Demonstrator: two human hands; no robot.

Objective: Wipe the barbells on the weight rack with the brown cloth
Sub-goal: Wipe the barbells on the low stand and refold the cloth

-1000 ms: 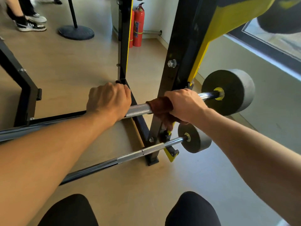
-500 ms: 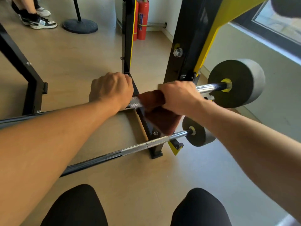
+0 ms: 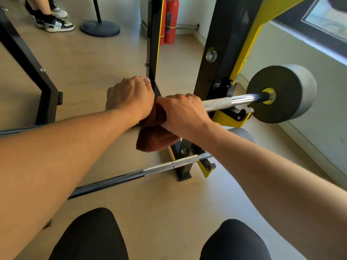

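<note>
So the brown cloth (image 3: 156, 136) is wrapped over the upper barbell (image 3: 229, 102), just on your side of the rack's black and yellow upright (image 3: 223, 53), with a loose flap hanging down under the bar. Your right hand (image 3: 185, 111) is clamped around the cloth and the bar together, knuckles up. Your left hand (image 3: 131, 96) is fisted right next to it, touching it at the thumb side, and looks wrapped over the same bar (the bar itself is hidden under the hand, so can't swear to what the fingers are doing underneath).

Past the upright, that bar's knurled and shiny stretch runs out to a fat grey weight (image 3: 283, 92) with a yellow collar, and it sits in the yellow hook (image 3: 231, 117) bolted to the upright.

Below the upright's hook there's a second barbell (image 3: 169, 165) resting low, its chrome grip section crossing the rack's foot.

Further behind the upright: a red fire extinguisher (image 3: 170, 19) against the wall, a round black stand base (image 3: 100, 28), and somebody's sneakers (image 3: 58, 25) on the floor
</note>
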